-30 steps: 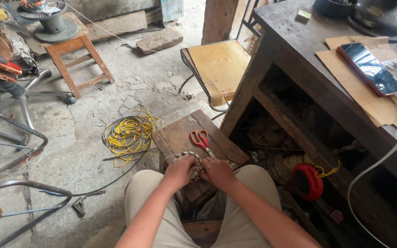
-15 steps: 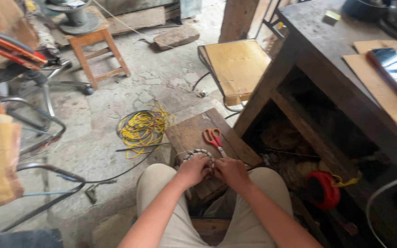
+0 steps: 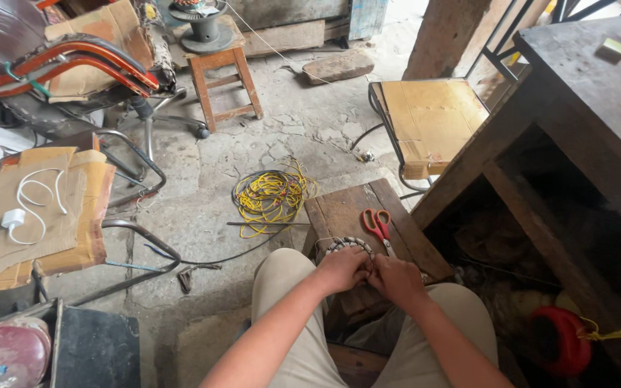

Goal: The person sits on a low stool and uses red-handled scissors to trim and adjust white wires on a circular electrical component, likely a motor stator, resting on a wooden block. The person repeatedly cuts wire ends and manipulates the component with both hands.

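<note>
Striped cord loop rests on a low wooden stool, both ends pinched in the left hand and right hand; joining looks unfinished, red-handled scissors idle just beside.

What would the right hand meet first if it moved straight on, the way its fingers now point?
The right hand points left, toward the left hand. It would likely meet that hand at once, since both already seem to touch over the striped cord.
</note>
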